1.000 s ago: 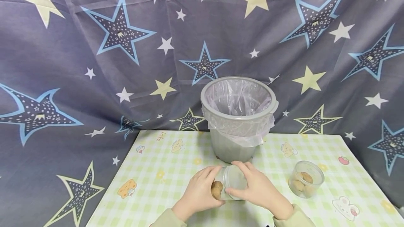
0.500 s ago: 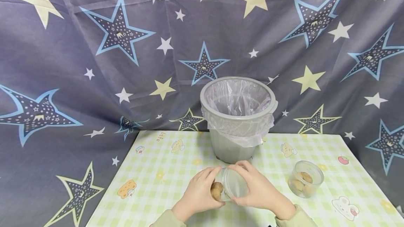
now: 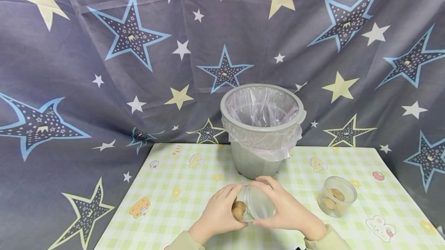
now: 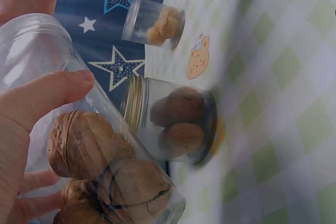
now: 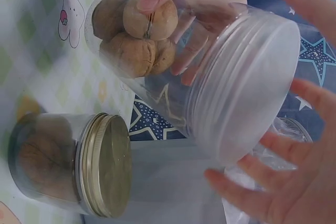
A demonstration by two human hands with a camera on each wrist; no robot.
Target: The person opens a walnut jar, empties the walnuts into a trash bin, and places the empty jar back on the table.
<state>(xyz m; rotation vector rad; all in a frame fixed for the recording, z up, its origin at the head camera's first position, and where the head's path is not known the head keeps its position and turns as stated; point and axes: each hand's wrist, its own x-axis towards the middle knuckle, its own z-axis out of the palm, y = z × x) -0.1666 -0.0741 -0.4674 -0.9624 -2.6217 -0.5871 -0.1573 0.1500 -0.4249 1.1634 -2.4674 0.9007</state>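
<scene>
The left hand (image 3: 217,215) is curling its fingers round the base end of a clear plastic jar of walnuts (image 3: 251,208), which is lying tilted on its side just above the green-checked tablecloth (image 3: 167,188) at the near edge. The right hand (image 3: 288,209) is cupping the jar's pale translucent screw lid (image 5: 247,87) with spread fingertips at its rim; whether they are gripping it cannot be told. A second jar with a gold metal lid (image 5: 68,163), also holding walnuts, is standing just behind the held one, hidden in the head view. A grey bin lined with a clear bag (image 3: 262,130) is standing beyond. An open clear cup of walnuts (image 3: 336,202) is sitting well apart to the right.
</scene>
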